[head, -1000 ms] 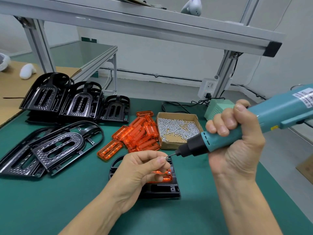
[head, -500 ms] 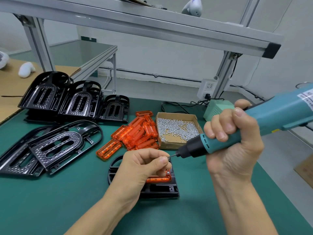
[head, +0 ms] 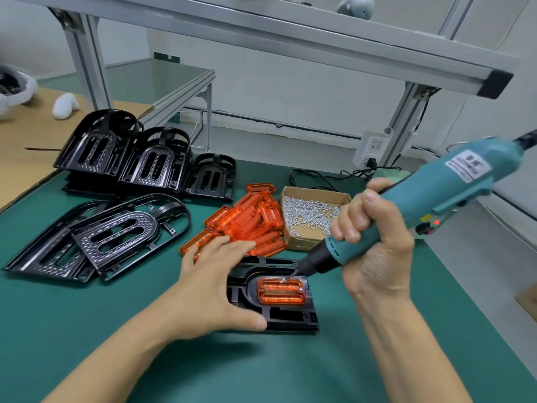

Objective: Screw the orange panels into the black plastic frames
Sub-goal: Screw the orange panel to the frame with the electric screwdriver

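Your left hand has let go of the screw and now lies flat, fingers spread, pressing the black frame down on the green tabletop. Your right hand keeps its grip clenched round the teal screwdriver, which has tipped downward; its bit now meets the top edge of the orange panel seated in that frame. Behind: loose orange panels and the screw box.

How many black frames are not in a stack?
3. One lies under the left hand, holding an orange panel. Two overlap at left. Others sit stacked behind; some may be hidden.
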